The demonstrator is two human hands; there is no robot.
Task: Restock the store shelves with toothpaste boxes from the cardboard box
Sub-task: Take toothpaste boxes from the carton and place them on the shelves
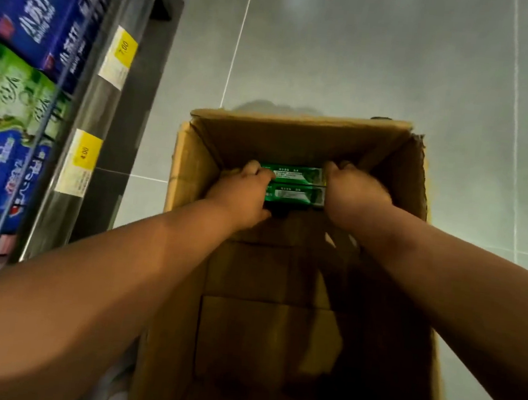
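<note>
An open cardboard box (pixel 190 172) stands on the floor below me. Deep inside it, against the far wall, lie two green toothpaste boxes (pixel 297 183) side by side. My left hand (pixel 243 194) grips their left ends with curled fingers. My right hand (pixel 354 193) grips their right ends the same way. Both arms reach down into the box. The bottom of the box nearer to me is bare cardboard in shadow.
On the left runs a store shelf (pixel 101 124) with yellow price tags (pixel 80 164) on its edge. It carries blue toothpaste boxes (pixel 31 12) and green and blue ones (pixel 3 127). Grey tiled floor (pixel 368 64) surrounds the box.
</note>
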